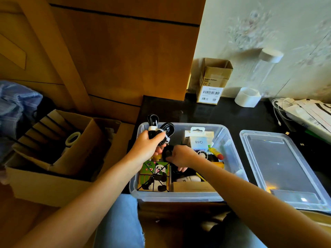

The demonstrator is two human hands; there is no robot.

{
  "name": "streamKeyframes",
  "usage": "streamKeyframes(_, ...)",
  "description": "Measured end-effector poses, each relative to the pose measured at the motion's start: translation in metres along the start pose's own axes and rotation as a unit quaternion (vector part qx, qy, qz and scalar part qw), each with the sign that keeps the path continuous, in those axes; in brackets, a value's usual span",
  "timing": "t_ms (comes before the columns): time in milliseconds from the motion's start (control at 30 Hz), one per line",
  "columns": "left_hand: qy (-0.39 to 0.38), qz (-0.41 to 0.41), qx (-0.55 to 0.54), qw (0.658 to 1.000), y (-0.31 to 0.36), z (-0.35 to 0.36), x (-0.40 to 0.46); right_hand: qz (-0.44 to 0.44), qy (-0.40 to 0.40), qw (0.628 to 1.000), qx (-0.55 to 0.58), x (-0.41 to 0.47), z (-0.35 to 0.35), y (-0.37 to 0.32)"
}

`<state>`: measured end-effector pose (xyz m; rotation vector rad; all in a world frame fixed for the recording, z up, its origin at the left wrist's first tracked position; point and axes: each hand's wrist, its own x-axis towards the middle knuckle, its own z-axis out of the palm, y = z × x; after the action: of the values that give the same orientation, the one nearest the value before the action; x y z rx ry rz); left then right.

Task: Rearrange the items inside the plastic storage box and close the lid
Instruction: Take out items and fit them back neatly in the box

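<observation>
Cables (pixel 159 130), black and bundled, sit gripped in the left hand (pixel 148 147) above the clear storage box (pixel 231 140) on the tabletop (pixel 232 115). Right hand (pixel 180 156) reaches inside, fingers curled round a black item (pixel 168 152). Lid (pixel 283 167) lies just beside the box.

Storage box (pixel 231 140) and lid (pixel 286 169): clear glossy plastic. Table (pixel 223 113): dark, glossy. Cardboard carton (pixel 53 183): matt brown. Cabinet (pixel 125 56): smooth wood.

Dim warm light, edges bowed, wall perhaps motion-blurred.
</observation>
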<state>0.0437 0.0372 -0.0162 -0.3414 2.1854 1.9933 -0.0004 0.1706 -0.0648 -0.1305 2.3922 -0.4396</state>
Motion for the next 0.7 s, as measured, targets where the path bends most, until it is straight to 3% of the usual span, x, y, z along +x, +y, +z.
streamKeyframes(167,-0.011,-0.010,0.005,1.000,-0.002,-0.002,0.001,0.039,0.148,0.985,-0.074,0.019,0.016,-0.006)
streamKeyframes(400,-0.022,-0.016,0.044,0.999,-0.005,-0.002,0.004,0.027,0.156,0.987,0.022,0.017,0.004,-0.002)
streamKeyframes(500,-0.008,-0.004,0.151,0.988,-0.008,0.000,0.007,0.009,0.162,0.987,0.006,0.003,-0.011,0.011)
streamKeyframes(700,0.018,0.092,0.503,0.859,-0.012,0.022,0.005,0.017,0.199,0.979,-0.029,-0.015,-0.009,0.025)
